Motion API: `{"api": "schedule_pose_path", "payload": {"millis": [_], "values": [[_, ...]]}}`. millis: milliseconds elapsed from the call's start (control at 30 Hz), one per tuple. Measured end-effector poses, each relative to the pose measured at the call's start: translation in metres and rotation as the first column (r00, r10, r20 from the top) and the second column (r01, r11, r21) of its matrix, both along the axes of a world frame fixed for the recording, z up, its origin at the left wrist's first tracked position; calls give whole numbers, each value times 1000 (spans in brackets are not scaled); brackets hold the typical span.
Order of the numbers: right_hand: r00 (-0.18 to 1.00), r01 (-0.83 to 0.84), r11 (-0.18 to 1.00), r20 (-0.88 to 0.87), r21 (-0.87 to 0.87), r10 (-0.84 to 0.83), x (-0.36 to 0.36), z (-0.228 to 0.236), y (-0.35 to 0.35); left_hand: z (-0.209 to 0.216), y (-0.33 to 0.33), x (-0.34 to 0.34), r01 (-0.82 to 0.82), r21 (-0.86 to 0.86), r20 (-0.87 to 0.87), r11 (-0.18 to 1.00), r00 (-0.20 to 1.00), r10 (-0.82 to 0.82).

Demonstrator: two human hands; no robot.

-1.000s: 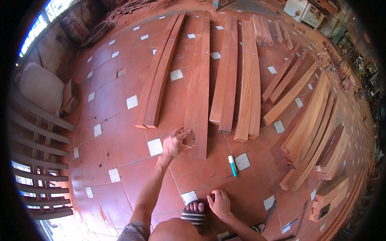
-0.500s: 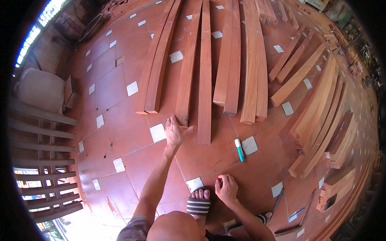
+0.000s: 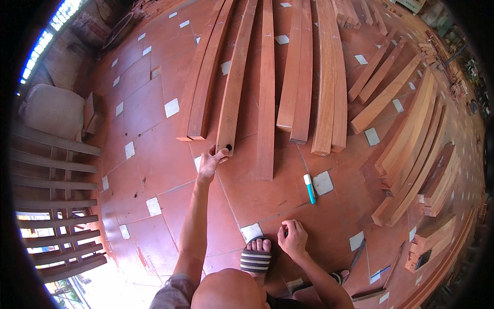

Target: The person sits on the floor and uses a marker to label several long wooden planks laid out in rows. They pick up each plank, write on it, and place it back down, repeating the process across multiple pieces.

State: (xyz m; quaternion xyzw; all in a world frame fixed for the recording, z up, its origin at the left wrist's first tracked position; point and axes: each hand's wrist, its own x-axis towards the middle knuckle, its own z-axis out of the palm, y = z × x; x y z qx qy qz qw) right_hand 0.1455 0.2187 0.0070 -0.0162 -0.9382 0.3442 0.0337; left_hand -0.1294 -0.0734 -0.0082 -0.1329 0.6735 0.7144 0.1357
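My left hand (image 3: 210, 162) is closed round the near end of a long reddish-brown wooden beam (image 3: 237, 82), thumb on its upper face. A dark round spot (image 3: 229, 147) shows on that face beside the thumb. Just right of it lies another beam (image 3: 266, 103), apart from my hand. My right hand (image 3: 293, 238) is held low in front of me with curled fingers, and a small dark bit shows at them that I cannot make out. A marker pen (image 3: 310, 189) with a teal barrel and white cap lies on the floor beyond my right hand.
More beams lie lengthwise on the tiled floor, a pair (image 3: 205, 92) at left and several (image 3: 329, 87) at right. Further right are shorter pieces (image 3: 388, 108) and a stack (image 3: 411, 149). A slatted wooden frame (image 3: 56, 190) stands at far left. My sandalled foot (image 3: 256, 255) is below.
My left hand has closed from spread fingers onto the beam's end. That beam has turned and shifted left, its dark spot now showing. My right hand stays almost still.
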Motion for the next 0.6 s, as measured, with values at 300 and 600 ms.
{"api": "schedule_pose_path", "payload": {"millis": [300,600], "values": [[999,9,1000,-49,1,-9,-1,-3,0,1,-8,0,-3,103,65,995,998,-4],[999,9,1000,-40,16,-8,-1,-3,-1,-7,-15,1,34,145,40,989,998,-41]]}}
